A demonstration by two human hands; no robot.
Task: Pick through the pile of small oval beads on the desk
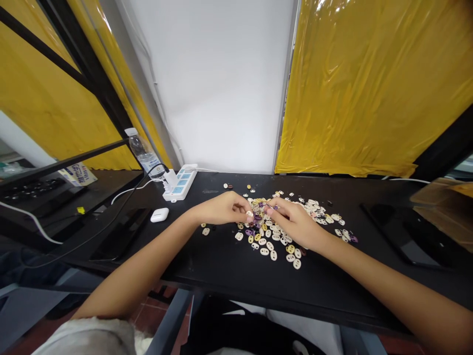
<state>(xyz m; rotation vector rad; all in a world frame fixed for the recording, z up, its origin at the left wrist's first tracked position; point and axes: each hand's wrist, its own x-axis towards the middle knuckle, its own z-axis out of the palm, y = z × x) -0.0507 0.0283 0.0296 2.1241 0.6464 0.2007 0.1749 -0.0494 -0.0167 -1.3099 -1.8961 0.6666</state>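
Left hand [232, 208]: thumb and fingertips pinched on a small cream oval plastic-looking piece with holes [250, 214], held just above the left part of the pile. Right hand [293, 219]: thumb and index closed together on a thin pale item [272, 207], too small to identify. Hands close together, fingertips apart.

Loose pile of small oval holed pieces, mostly cream, some yellow, purple and brown [268, 233], under and around both hands on the matte black tabletop [214, 266]. A few strays lie toward the back edge and left of the left hand.

Left side: white rounded earbud-style case [159, 215] near a white rectangular power strip [186, 178], clear plastic bottle with white cap [142, 148] behind. Right side: flat glossy black slab [406, 236], brown cardboard box [445, 207] beside it.
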